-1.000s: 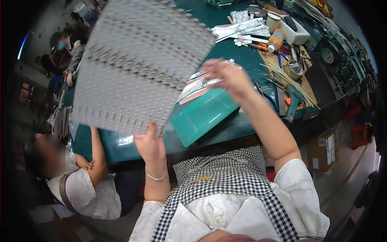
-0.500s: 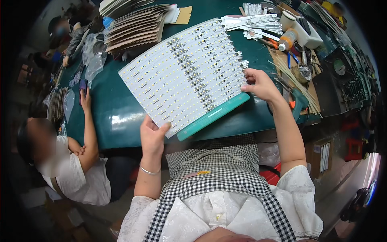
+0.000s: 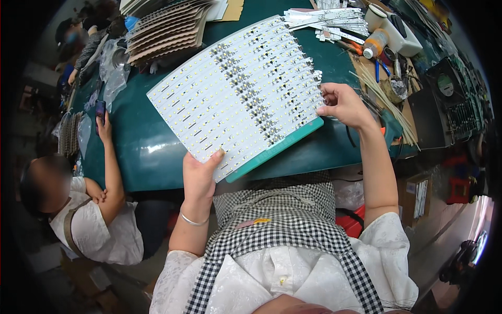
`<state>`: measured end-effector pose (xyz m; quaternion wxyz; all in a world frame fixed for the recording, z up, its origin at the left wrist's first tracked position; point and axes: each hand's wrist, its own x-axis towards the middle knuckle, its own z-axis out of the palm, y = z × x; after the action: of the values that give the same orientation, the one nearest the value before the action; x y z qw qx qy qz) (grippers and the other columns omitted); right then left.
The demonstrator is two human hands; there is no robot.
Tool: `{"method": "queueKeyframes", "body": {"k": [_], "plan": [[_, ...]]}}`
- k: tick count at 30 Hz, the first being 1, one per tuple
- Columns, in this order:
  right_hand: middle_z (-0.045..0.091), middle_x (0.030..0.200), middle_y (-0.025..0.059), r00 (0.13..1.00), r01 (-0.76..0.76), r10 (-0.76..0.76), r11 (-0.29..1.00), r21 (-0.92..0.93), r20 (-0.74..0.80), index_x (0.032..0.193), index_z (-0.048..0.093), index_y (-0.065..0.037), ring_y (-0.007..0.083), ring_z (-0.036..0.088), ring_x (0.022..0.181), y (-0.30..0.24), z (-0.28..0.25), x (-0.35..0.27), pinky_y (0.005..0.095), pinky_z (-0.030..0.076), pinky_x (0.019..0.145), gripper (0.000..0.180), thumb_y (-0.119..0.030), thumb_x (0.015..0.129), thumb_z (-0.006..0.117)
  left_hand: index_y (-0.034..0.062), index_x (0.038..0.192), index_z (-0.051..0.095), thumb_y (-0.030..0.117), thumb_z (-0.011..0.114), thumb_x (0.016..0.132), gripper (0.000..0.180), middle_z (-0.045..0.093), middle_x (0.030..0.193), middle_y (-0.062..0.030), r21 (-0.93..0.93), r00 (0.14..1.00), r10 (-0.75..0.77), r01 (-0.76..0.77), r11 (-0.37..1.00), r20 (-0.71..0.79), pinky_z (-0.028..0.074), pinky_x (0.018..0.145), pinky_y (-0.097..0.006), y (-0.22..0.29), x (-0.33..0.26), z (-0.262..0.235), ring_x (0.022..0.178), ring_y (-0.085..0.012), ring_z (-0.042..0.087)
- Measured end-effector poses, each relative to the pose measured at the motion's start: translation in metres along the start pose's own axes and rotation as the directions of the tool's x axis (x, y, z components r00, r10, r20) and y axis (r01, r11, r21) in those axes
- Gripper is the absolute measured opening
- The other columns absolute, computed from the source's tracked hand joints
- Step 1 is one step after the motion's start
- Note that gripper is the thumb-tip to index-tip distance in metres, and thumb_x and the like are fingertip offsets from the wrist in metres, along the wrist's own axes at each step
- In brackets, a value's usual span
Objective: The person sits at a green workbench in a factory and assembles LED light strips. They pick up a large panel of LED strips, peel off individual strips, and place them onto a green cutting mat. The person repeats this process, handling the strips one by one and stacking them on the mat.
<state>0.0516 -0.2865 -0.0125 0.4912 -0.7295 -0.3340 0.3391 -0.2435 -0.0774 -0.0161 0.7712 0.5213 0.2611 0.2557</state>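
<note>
A white LED circuit board panel [image 3: 209,104], covered in rows of small yellowish LEDs and dark components, is held tilted above the table. My left hand [image 3: 201,170] grips its near left corner, thumb on top and fingers underneath. At the jagged right edge, my right hand [image 3: 342,103] is closed with thumb and fingertips pinched against the panel; part of its grip is hidden. Along the panel's near edge shows a teal bar-shaped piece [image 3: 282,146], mostly covered by the panel.
On the green table [image 3: 141,152] stand stacked corrugated cardboard sheets [image 3: 167,31] at far left. White strips [image 3: 332,23], an orange-labelled bottle [image 3: 375,43], a white container [image 3: 400,39] and tools lie at far right. At left a seated person [image 3: 99,225] holds a phone [image 3: 100,110].
The panel has turned and shifted slightly, so less of the teal piece shows beneath it. My right hand has moved a little up the right edge; my left keeps its corner.
</note>
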Motion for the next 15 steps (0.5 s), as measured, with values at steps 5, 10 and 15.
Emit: {"method": "queueKeyframes", "body": {"k": [5,10,15], "plan": [[0.056,0.075,-0.0008,0.999,0.000,0.003,0.995,-0.097,0.032,0.088,0.056,0.002,0.0066,0.051,0.069,-0.001,-0.002,0.003,0.0242,0.045,0.065,0.026,0.004,0.069,0.074,-0.0049,0.119,0.052,-0.001,0.071,0.079,0.045,0.062,0.114,-0.0141,0.009,1.000,0.025,-0.025,1.000,0.014,0.049,0.091,-0.034,-0.007,0.001,-0.005,0.102,-0.0210,0.062],[0.065,0.090,0.0018,0.992,0.069,-0.047,0.978,-0.195,0.115,0.103,0.062,0.000,0.0076,0.058,0.083,-0.021,-0.010,0.004,0.0245,0.049,0.076,0.037,0.008,0.068,0.072,-0.0049,0.113,0.056,-0.001,0.070,0.080,0.036,0.065,0.107,-0.0119,0.169,0.987,0.159,-0.153,0.974,-0.023,0.050,0.086,-0.032,-0.011,-0.010,-0.004,0.094,-0.0174,0.063],[0.068,0.093,0.0047,0.998,0.056,-0.056,0.990,0.128,0.000,0.105,0.062,0.001,0.0123,0.064,0.088,-0.032,-0.001,0.006,0.0280,0.052,0.078,0.040,0.012,0.068,0.070,-0.0050,0.105,0.060,-0.002,0.071,0.079,0.028,0.066,0.097,-0.0101,0.264,0.974,0.227,-0.215,0.940,-0.014,0.050,0.081,-0.031,-0.015,-0.015,-0.005,0.087,-0.0175,0.063]]}}
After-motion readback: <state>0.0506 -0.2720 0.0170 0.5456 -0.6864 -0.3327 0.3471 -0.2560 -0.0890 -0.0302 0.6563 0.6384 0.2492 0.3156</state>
